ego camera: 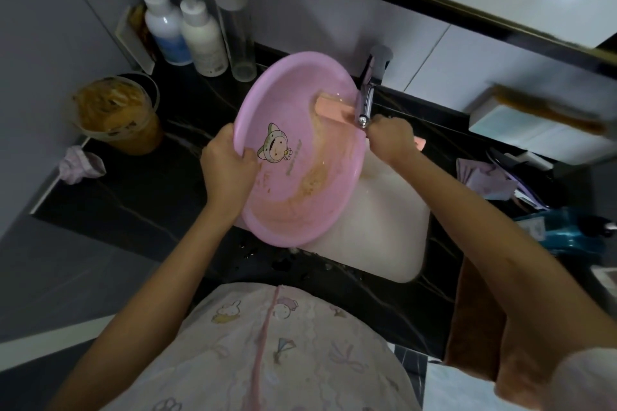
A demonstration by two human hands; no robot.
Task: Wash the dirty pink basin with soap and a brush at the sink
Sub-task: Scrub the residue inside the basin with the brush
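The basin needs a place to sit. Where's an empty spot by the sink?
The black counter left of the pink basin is bare, in front of the messy cup and crumpled cloth. The right side is crowded with cloths and boxes; bottles fill the back left corner.

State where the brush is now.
In the head view, the brush rests inside the pink basin near its far rim, beneath the faucet, held by the right hand.
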